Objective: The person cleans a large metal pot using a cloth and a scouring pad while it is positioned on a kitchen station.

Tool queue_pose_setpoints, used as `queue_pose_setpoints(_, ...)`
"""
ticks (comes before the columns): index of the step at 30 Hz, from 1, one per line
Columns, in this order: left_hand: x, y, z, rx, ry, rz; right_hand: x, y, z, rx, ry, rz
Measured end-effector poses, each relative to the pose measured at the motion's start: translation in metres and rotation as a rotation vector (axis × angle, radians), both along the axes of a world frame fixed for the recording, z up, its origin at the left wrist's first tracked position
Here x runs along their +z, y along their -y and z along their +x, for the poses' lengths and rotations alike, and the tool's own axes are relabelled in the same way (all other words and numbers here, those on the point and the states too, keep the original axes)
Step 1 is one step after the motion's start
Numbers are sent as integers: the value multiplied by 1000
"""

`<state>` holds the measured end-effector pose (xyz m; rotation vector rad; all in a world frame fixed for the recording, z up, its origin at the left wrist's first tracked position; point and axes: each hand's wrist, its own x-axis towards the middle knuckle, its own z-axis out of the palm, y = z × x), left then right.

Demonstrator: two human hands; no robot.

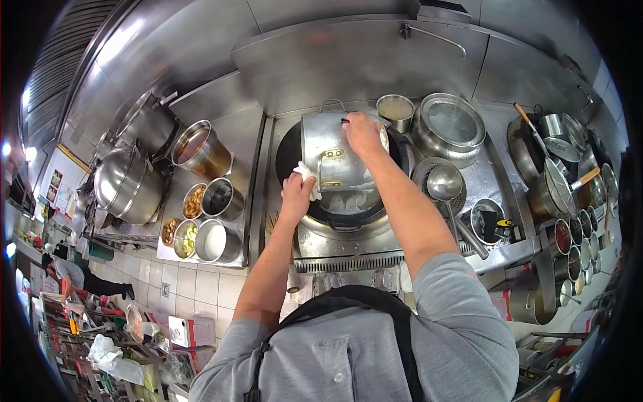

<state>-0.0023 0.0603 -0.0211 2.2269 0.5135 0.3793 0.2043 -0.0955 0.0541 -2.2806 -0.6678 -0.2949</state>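
A large metal stockpot (pixel 331 145) is tipped on its side over a black wok (pixel 289 156) set in the range in front of me. Its side handle (pixel 320 171), fixed by brass-coloured brackets, faces me. Whitish liquid (pixel 351 202) shows in the wok below. A folded white cloth (pixel 303 171) is gripped in my left hand (pixel 295 193), at the pot's lower left edge. My right hand (pixel 362 133) is closed at the pot's upper right. A small black end (pixel 345 120) sticks out of that fist; the rest of this object is hidden.
Water runs from a tap (pixel 459 47) into a full pot (pixel 452 123) at right. A ladle (pixel 446 183) rests on a strainer (pixel 422 173). Ingredient containers (pixel 216 241) and a soup pot (pixel 193 148) stand left. A person (pixel 75 274) bends over farther left.
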Motion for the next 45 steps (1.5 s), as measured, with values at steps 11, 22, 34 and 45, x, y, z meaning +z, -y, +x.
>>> queue_pose_setpoints(11,7,9,0,-22,139,86,-23,-1,-31,400,244,21)
queue_pose_setpoints(22,2,2,-16,-36,59,96,-44,-15,-70,182,395,156)
queue_pose_setpoints(34,-6,9,-11,-28,158,49,-6,-34,-59,513,283,115)
queue_pose_setpoints(45,12,18,-19,59,162,94,-8,-23,-50,669,288,42)
